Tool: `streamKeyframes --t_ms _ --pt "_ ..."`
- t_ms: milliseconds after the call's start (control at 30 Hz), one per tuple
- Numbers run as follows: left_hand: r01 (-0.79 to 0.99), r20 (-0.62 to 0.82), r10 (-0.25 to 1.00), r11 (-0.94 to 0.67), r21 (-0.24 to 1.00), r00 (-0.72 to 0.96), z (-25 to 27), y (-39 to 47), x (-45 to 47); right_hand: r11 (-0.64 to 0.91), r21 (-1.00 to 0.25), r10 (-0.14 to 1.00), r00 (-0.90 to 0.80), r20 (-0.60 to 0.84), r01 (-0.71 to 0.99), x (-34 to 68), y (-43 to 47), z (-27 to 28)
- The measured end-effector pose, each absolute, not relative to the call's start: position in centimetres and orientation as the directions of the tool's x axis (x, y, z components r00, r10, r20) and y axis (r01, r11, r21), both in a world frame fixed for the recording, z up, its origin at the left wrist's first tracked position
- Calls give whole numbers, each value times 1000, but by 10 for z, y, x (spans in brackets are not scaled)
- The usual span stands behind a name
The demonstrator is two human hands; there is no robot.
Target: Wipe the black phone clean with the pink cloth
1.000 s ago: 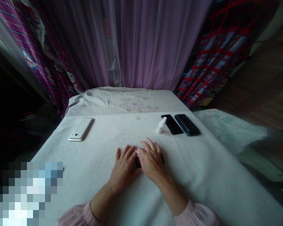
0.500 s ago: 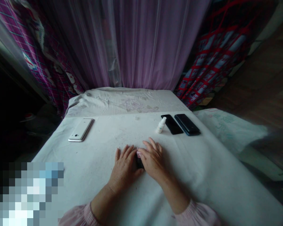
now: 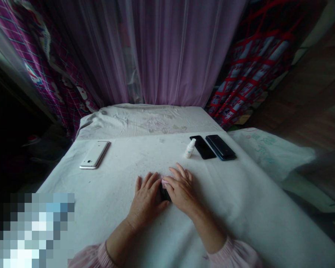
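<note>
A black phone (image 3: 164, 194) lies on the white cloth near the middle of the table, mostly covered by my hands. My left hand (image 3: 146, 197) steadies it from the left, thumb at its near end and index finger along its far side, the other fingers resting on the cloth. Under the thumb and fingers of my right hand (image 3: 182, 190) is a small pink cloth (image 3: 164, 182), pressed on the far part of the phone. The remaining right fingers stretch out beyond it. Much of the pink cloth is hidden.
Ahead to the right stands a small white spray bottle (image 3: 190, 149), beside a black phone (image 3: 203, 147) and a dark stack of phones (image 3: 221, 147). A white phone (image 3: 95, 155) lies on the left. Purple curtains (image 3: 178, 56) hang behind the table. The lower left corner is pixelated.
Both hands stay almost in place, with the pink cloth shifted only very slightly on the phone. The whole view has moved a little; the other objects rest where they were.
</note>
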State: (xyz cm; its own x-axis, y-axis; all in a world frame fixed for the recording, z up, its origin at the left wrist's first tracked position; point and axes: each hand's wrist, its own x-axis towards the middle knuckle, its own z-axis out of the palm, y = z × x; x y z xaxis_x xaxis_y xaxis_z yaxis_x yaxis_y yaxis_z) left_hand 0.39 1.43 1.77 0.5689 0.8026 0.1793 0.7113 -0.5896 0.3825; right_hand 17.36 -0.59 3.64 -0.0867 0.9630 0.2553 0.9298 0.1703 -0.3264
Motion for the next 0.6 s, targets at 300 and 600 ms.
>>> streamKeyframes --t_ms 300,600 --pt "723 120 814 -564 399 568 24 15 7 175 -329 961 -90 260 928 172 -6 37" --pt "718 146 813 -570 399 564 21 15 7 67 -318 973 8 229 946 199 -10 39"
